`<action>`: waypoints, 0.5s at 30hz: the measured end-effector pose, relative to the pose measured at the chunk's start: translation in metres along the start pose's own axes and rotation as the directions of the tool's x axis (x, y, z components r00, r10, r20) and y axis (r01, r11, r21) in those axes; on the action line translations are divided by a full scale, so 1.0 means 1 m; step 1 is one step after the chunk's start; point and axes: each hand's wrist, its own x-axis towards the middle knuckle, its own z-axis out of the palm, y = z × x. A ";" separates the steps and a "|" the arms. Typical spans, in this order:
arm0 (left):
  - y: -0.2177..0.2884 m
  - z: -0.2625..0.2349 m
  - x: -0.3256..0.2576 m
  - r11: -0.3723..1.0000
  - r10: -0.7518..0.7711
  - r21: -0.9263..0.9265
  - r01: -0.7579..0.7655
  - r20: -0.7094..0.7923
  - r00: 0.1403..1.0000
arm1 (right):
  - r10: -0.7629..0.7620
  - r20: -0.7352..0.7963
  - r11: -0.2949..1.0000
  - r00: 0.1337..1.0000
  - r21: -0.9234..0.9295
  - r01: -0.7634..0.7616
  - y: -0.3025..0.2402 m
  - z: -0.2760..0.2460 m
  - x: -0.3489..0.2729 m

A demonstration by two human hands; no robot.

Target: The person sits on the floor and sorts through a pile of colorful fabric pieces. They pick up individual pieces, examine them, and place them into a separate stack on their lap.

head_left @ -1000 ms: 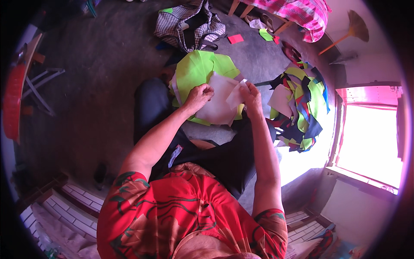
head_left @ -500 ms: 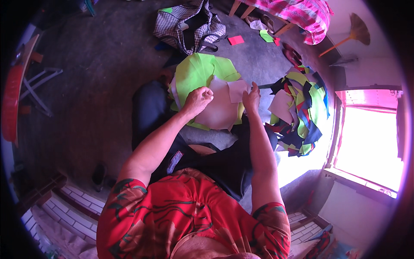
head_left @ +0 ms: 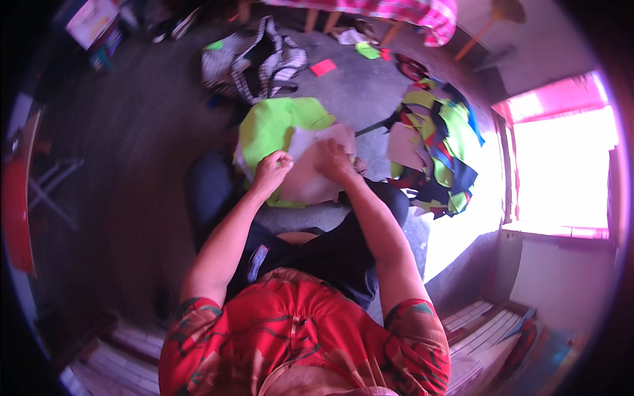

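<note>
In front of my folded legs lies a loose stack of lime-green cloth pieces (head_left: 274,122) with a large pale pinkish piece (head_left: 305,177) on top. My left hand (head_left: 273,173) is closed, thumb against curled fingers, at the left edge of the pale piece. Whatever it may pinch is too small to make out. My right hand (head_left: 335,160) lies with fingers stretched out on the upper right of the pale cloth, around where a smaller pale piece overlaps it.
A heap of mixed scraps (head_left: 436,152) stands at the right, beside a bright window (head_left: 561,171). Beyond the stack lie a checked bag (head_left: 254,63) and a red scrap (head_left: 323,67). A pink cloth-covered bed or table (head_left: 396,10) is at the back.
My right hand has come left from beside the stack, where it held a small pale piece, and now rests flat on the pale cloth. My left hand stays closed. The whole view has shifted.
</note>
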 end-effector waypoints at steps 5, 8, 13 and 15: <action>0.009 0.002 0.000 0.993 0.005 0.119 -0.009 0.032 0.999 | 0.029 -0.069 1.000 0.997 -0.008 -0.029 0.009 0.018 0.008; -0.003 0.003 0.004 0.973 0.004 0.231 -0.022 0.082 0.997 | 0.052 -0.008 0.996 0.999 0.067 -0.051 0.008 0.008 0.007; -0.010 0.009 0.003 0.906 0.029 0.416 -0.069 0.103 0.994 | 0.130 0.011 0.986 0.991 0.106 -0.131 0.003 -0.003 0.001; -0.020 0.008 0.006 0.870 0.086 0.478 -0.122 0.097 0.992 | 0.118 -0.006 0.990 0.993 0.081 -0.117 -0.004 -0.014 0.000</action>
